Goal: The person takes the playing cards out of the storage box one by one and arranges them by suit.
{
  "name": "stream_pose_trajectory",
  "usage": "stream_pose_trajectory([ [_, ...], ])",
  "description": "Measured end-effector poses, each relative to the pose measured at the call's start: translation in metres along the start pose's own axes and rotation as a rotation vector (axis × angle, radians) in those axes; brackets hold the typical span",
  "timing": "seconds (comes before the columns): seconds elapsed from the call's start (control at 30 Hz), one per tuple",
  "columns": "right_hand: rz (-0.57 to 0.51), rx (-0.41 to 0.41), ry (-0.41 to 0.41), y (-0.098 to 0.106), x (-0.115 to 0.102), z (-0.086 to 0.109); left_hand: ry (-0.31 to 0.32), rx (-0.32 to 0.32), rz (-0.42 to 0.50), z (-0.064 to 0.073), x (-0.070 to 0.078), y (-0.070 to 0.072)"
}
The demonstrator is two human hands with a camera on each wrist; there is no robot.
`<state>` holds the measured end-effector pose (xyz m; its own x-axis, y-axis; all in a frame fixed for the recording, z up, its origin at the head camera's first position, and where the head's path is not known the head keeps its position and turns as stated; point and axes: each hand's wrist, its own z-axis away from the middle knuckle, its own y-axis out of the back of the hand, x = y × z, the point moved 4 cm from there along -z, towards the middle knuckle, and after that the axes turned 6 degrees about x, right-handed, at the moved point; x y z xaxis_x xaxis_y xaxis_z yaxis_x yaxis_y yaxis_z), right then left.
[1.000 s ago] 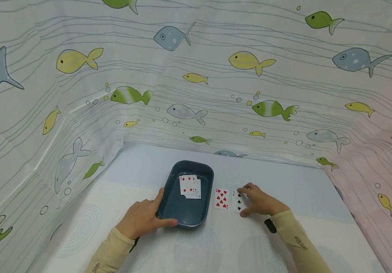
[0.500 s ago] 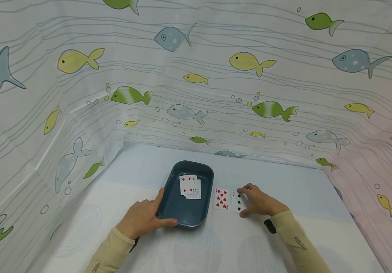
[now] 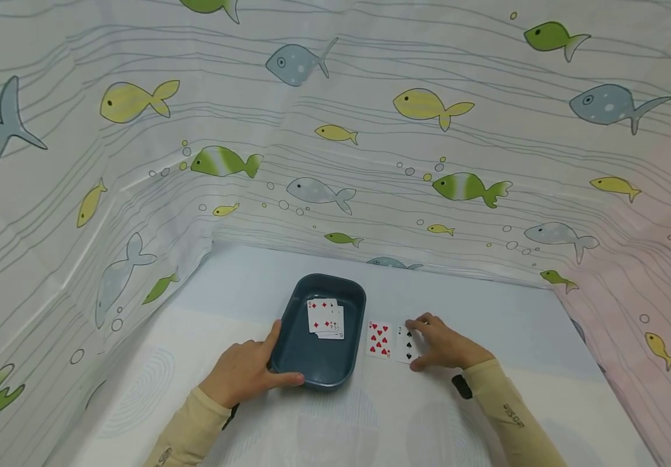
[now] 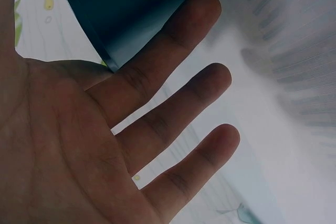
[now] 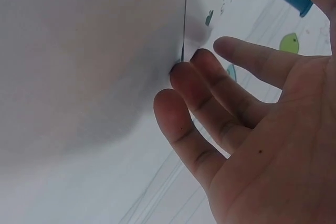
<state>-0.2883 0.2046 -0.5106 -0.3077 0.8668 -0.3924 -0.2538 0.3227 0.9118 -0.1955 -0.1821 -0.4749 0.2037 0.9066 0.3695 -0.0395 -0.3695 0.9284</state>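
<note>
The left grip [image 3: 246, 373] is spread: its index finger lies against the left wall of a dark blue tray [image 3: 309, 363], and its thumb reaches along the near end. The head camera hides the other fingers, but the left wrist camera shows three of them [image 4: 157, 121] straight and apart, below the tray's outer wall.

Inside the tray, ahead and to the right of the left grip, lies a stack of cards [image 3: 322, 316], face up with a diamond card on top. Only the head camera sees it.

The right grip [image 3: 443, 344] arches over a spade card [image 3: 403, 344] on the counter [image 3: 475, 298], index fingertip at its far edge and thumb at its near edge. I cannot tell whether the card is pinched. From the right wrist, the fingers are loosely bent near a thin dark line at the card's edge; the thumb tip is out of frame there, and only a piece of the tray shows at the top.

Just left of the spade card, between the right grip and the tray, a heart card [image 3: 379, 340] lies face up. A fish-printed backdrop [image 3: 370, 155] rises beyond both grips.
</note>
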Motion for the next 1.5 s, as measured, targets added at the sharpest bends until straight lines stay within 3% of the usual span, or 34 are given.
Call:
stream_pose_trajectory([
  [0.37,0.08,0.025,0.039,0.003,-0.01,-0.003,0.006,-0.005,0.004,0.0,0.0,-0.001],
  [0.73,0.004,0.185,0.228,0.023,-0.037,-0.014,0.007,-0.001,0.0,0.0,0.001,0.0],
  [0.97,-0.001,0.254,0.313,0.037,-0.07,-0.028,0.008,-0.009,-0.002,0.0,0.002,0.0],
  [1.17,-0.018,0.242,0.368,0.045,-0.108,-0.043,0.0,-0.006,0.002,0.0,0.003,0.002],
  [1.5,-0.016,0.16,0.403,0.029,-0.143,-0.072,0.002,-0.013,-0.002,0.0,0.002,0.001],
])
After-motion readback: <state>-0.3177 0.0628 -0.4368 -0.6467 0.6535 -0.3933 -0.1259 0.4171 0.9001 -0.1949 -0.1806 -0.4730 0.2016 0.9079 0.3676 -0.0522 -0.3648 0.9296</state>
